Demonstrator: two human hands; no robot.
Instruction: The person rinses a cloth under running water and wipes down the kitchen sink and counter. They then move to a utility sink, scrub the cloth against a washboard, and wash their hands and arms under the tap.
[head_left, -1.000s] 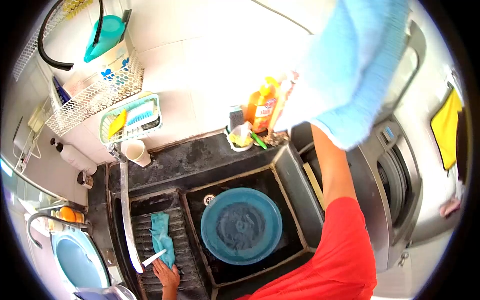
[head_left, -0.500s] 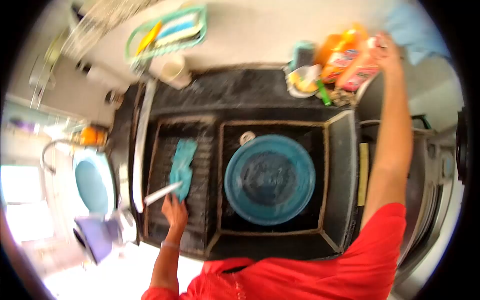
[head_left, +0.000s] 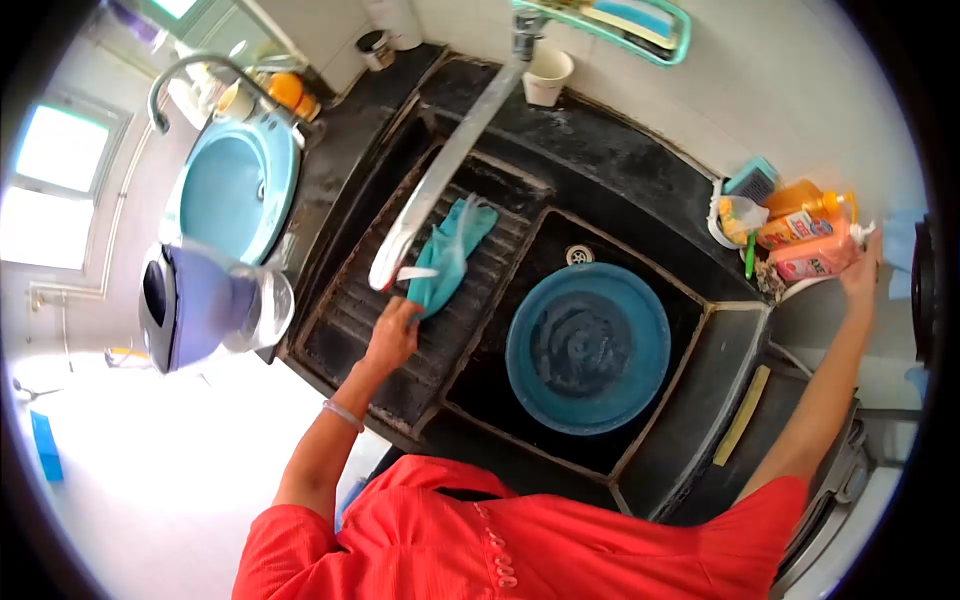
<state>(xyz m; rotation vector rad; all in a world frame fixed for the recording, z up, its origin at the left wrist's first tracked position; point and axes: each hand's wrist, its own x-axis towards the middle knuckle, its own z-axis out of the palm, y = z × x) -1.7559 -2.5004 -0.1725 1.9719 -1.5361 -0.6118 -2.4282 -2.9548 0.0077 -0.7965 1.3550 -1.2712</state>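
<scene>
Teal cloth (head_left: 452, 255) is lying crumpled on the black ribbed board (head_left: 345, 320) beside the sink (head_left: 490, 395), near the end of the long tap (head_left: 455, 150). From where I am standing, the person's left hand (head_left: 392, 335) is bending its fingers at the near end of the cloth; that grip is looking narrow and is pinching the cloth. The right hand (head_left: 857, 275) is stretching far over to the other side and is touching the top end of a pink bottle (head_left: 812, 260), but I cannot tell if that grip is wide or narrow. The pink bottle is sitting just beside an orange bottle (head_left: 795, 228) at the corner of the black tabletop (head_left: 620, 155). A blue basin (head_left: 520, 350) is resting in the sink and is holding some water. A white cup (head_left: 547, 78) is standing on the tabletop by the wall. The person is wearing a red shirt (head_left: 590, 550).
</scene>
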